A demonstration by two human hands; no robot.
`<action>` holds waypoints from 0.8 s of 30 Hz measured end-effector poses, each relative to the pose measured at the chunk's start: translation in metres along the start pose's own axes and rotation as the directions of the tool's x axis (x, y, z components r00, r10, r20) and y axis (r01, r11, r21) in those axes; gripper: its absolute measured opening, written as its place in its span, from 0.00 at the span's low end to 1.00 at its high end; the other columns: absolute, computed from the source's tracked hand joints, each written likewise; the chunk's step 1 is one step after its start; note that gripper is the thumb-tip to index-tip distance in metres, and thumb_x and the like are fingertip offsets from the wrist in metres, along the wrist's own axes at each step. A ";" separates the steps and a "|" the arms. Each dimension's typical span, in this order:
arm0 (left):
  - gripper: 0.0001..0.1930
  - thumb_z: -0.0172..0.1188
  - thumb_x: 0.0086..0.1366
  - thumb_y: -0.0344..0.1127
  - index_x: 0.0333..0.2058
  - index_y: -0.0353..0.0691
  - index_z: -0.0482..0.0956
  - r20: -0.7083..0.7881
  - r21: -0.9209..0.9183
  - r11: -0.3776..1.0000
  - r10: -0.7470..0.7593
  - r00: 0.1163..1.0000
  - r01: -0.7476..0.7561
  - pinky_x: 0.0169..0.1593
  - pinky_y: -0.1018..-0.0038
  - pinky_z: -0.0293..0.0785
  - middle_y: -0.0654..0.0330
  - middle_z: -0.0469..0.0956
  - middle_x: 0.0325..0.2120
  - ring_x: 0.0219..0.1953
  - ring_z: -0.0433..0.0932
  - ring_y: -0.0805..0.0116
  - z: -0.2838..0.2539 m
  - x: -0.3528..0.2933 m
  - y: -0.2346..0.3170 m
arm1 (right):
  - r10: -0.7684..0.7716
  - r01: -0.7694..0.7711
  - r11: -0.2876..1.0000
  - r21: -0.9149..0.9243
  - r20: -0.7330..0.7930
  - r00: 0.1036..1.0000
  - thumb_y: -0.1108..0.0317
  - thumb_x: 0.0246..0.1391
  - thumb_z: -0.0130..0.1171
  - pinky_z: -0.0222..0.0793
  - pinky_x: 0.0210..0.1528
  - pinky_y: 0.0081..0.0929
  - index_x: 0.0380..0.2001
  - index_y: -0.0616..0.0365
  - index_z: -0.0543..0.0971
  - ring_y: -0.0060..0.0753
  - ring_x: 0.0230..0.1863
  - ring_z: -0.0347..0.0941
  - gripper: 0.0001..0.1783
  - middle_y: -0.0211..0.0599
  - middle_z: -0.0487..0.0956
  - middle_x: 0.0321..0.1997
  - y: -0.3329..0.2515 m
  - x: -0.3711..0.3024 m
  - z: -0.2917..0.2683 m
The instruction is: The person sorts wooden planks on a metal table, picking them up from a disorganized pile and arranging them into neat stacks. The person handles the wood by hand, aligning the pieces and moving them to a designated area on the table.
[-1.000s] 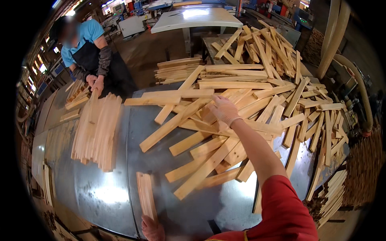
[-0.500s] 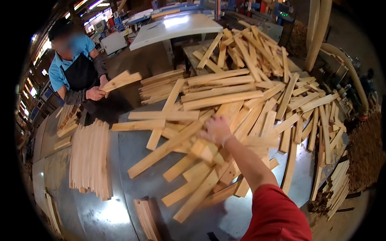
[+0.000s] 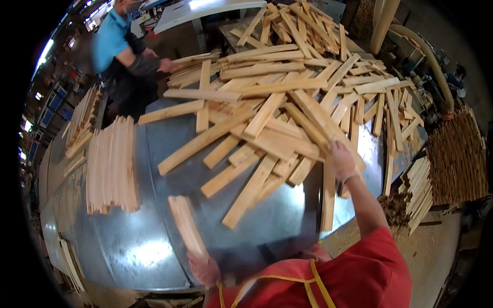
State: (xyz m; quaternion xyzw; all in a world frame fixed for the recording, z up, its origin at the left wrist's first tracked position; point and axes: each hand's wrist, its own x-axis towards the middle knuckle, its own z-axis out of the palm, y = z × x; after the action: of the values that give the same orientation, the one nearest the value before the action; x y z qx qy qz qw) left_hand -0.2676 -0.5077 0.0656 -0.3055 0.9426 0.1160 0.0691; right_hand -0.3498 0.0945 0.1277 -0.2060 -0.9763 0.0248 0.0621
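My right hand [image 3: 343,161] is closed around the near end of a long pale wooden board [image 3: 321,118], on the right side of a loose heap of boards [image 3: 267,138]. Other boards lie under and beside it. Low in the view, my left hand [image 3: 204,268] grips the near end of a small bundle of wooden strips [image 3: 186,223] resting on the metal tabletop [image 3: 149,256]. Part of that hand's grip is hidden behind the wood.
A neat row of strips [image 3: 112,164] stands on the left of the table. Beyond it, a co-worker in a blue shirt [image 3: 114,43] reaches to stacked boards [image 3: 190,72]. More wood stacks [image 3: 457,159] and a ribbed hose [image 3: 436,66] are at the right.
My right hand has moved from the heap's middle to a board on the right. My left hand has come into view at the strips. The co-worker's hands have moved to the far stack.
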 end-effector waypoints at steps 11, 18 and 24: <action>0.45 0.70 0.61 0.42 0.75 0.44 0.61 0.064 -0.335 0.886 0.360 0.931 -0.320 0.64 0.50 0.75 0.42 0.72 0.65 0.61 0.77 0.36 -0.044 0.015 -0.030 | -0.049 -0.463 0.410 0.786 0.526 0.849 0.67 0.56 0.63 0.77 0.50 0.32 0.63 0.57 0.77 0.32 0.45 0.80 0.29 0.40 0.85 0.44 -0.226 -0.219 -0.008; 0.37 0.64 0.67 0.53 0.70 0.44 0.66 0.055 -0.288 0.876 0.419 0.906 -0.388 0.62 0.48 0.75 0.44 0.70 0.66 0.61 0.75 0.35 -0.043 0.011 -0.025 | -0.704 -0.015 0.457 0.889 0.373 0.604 0.64 0.60 0.60 0.74 0.59 0.44 0.59 0.57 0.78 0.59 0.52 0.79 0.24 0.57 0.82 0.48 -0.392 -0.296 0.075; 0.54 0.74 0.55 0.52 0.75 0.45 0.54 0.107 -0.075 0.932 0.360 0.927 -0.354 0.62 0.50 0.74 0.49 0.60 0.71 0.63 0.73 0.41 -0.032 0.001 -0.021 | -0.627 -0.175 0.567 0.805 0.559 0.543 0.60 0.61 0.63 0.72 0.64 0.42 0.67 0.59 0.75 0.58 0.59 0.79 0.32 0.59 0.82 0.59 -0.349 -0.110 0.033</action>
State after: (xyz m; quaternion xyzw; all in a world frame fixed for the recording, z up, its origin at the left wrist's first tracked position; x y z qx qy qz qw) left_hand -0.2577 -0.5331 0.0929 -0.1233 0.9731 0.1699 0.0944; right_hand -0.3934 -0.2696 0.1089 0.0274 -0.7894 0.5338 -0.3020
